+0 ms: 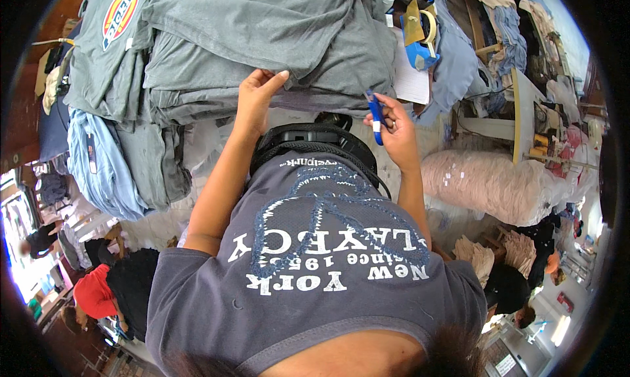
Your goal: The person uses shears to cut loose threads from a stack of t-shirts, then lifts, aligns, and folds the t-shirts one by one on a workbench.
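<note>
Dark hair and a grey printed T-shirt (315,259) fill the foreground as a garment worker bends over a stack of folded grey shirts (262,42). Left hand (257,95) rests on the stack's near edge, fingers together and pinching a fold of cloth. Right hand (394,131) is clamped on a small blue-and-white tool (375,118), probably a thread snipper, its tip just off the pile's near corner. Doing this well likely means keeping the fold taut under the left hand and bringing the tip to loose threads only, clear of the fabric itself. Beyond the right hand lie a blue tape dispenser (420,45) and white paper (410,78); to its right sits a pink bundle (492,183). Which part of the shirt is being worked on is hidden under the fingers, the tool's tip is too small to make out, and the table itself is buried under cloth.
</note>
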{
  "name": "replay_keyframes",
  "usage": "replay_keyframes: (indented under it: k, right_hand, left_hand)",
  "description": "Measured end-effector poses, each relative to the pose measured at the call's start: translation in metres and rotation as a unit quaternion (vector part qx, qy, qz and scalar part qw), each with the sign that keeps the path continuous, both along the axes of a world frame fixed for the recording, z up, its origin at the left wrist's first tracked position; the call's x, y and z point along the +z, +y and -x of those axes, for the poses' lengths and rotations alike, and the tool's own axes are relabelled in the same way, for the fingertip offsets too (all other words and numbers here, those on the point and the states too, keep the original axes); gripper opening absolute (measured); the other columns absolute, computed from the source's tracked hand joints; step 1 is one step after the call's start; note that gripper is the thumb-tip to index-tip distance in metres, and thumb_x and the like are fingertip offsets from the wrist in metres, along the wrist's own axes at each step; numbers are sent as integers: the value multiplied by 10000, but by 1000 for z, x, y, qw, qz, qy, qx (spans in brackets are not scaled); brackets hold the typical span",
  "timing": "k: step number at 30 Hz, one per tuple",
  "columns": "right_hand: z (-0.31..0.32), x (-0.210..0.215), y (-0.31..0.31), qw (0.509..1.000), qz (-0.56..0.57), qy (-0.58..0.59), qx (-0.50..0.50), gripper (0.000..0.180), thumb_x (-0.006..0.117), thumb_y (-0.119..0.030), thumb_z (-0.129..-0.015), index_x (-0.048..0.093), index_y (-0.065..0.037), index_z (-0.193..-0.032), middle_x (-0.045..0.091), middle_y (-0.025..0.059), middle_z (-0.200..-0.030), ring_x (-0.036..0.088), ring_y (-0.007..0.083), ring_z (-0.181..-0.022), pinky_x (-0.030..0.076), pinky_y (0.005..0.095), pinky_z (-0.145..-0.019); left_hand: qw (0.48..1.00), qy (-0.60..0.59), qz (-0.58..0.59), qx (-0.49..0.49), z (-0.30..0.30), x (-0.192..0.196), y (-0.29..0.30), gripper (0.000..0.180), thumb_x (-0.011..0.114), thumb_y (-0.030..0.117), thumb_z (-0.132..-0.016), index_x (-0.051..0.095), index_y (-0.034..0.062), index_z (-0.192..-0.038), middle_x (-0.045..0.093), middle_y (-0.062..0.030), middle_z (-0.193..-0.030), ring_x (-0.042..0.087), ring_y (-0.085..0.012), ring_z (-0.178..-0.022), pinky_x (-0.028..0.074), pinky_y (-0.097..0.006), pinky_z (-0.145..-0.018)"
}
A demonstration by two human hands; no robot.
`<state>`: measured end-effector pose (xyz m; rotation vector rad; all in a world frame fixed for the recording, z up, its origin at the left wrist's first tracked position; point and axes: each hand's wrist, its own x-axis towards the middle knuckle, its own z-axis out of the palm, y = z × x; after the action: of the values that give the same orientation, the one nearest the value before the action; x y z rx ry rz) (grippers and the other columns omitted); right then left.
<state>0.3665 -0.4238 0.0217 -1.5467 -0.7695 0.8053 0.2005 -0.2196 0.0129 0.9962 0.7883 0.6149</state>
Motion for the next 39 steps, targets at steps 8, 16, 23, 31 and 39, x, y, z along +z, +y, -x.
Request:
replay_keyframes:
  k: [8,16,23,31,39]
  right_hand:
    - [21,0,21,999,33,-16,25,387,572,44,-731,489,-49,-1097,599,39,-759,582,81,-669,432,194,-583]
    - [30,4,30,970,115,-212,8,463,714,-134,-650,515,-77,-1065,608,119,-845,600,191,-701,457,283,-624]
    - [34,2,42,965,135,-222,12,518,731,-242,-631,507,-107,-1077,601,112,-920,606,224,-759,465,316,-665]
    - [39,20,61,955,156,-251,39,509,718,-268,-635,496,-125,-1070,589,97,-963,607,236,-739,466,332,-665]
    - [38,24,56,952,192,-232,53,486,720,-247,-636,500,-113,-1048,579,144,-741,586,269,-680,437,335,-600]
  left_hand:
    - [991,113,-28,-66,-9,-1,9,230,665,74,-721,549,-43,-882,591,-64,-810,538,-100,-715,420,-214,-637]
    - [999,-12,44,-19,-4,5,7,193,649,52,-735,523,22,-878,555,-40,-823,538,-119,-760,442,-259,-683]
    - [988,-84,127,-7,-1,4,4,212,611,5,-745,529,23,-940,582,-38,-886,553,-120,-805,436,-258,-714]
    - [989,-73,126,-15,-1,5,1,239,604,-11,-744,519,23,-966,584,-46,-919,552,-128,-840,438,-266,-738]
    - [982,-103,156,-5,0,2,3,195,596,-10,-751,523,-1,-932,588,-68,-895,567,-147,-816,454,-276,-742]
